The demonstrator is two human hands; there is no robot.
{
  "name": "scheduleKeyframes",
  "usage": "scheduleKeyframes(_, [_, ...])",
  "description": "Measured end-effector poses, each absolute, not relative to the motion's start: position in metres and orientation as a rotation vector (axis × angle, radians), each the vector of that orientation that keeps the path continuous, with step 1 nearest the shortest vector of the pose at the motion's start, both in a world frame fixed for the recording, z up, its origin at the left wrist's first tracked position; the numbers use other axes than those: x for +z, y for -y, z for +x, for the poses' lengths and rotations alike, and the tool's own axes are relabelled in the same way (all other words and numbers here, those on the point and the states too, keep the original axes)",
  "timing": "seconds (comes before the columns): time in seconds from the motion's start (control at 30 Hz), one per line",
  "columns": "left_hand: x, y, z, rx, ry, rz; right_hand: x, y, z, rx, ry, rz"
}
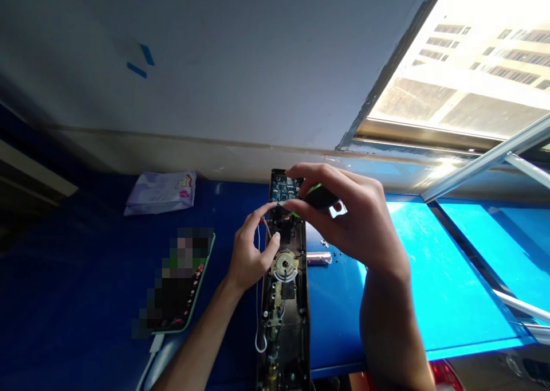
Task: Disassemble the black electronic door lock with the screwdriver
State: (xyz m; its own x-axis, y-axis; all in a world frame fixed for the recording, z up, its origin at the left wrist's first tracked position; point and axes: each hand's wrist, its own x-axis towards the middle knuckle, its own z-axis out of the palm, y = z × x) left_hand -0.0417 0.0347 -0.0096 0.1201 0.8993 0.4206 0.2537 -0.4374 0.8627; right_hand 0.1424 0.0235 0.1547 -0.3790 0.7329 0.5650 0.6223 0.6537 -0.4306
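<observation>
A long black device body (286,299) lies lengthwise on the blue table (365,299), its inside open, with a blue circuit board (282,189) at its far end and a round brass part (286,265) in the middle. My right hand (348,219) is closed on a black tool with a green stripe (320,196), its tip pointing down at the spot just below the circuit board. My left hand (251,250) rests against the device's left edge, fingers curled, forefinger and thumb pinching at thin wires (266,227) there.
A phone in a green case (180,288) lies to the left with a white cable (152,356). A white packet (161,193) sits by the wall. A small silver cylinder (318,258) and tiny screws (330,249) lie right of the device. A window frame (485,161) is at right.
</observation>
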Motion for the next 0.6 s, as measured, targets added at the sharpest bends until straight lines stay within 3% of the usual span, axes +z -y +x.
scheduleKeyframes(0.33, [0.0,-0.032,-0.042,1.376,-1.262,1.889,0.154,-0.025,0.15,0.135,1.983,-0.96])
scheduleKeyframes(0.6, [0.001,-0.032,-0.042,1.486,-1.204,2.007,0.161,-0.017,0.163,0.298,1.864,-0.944])
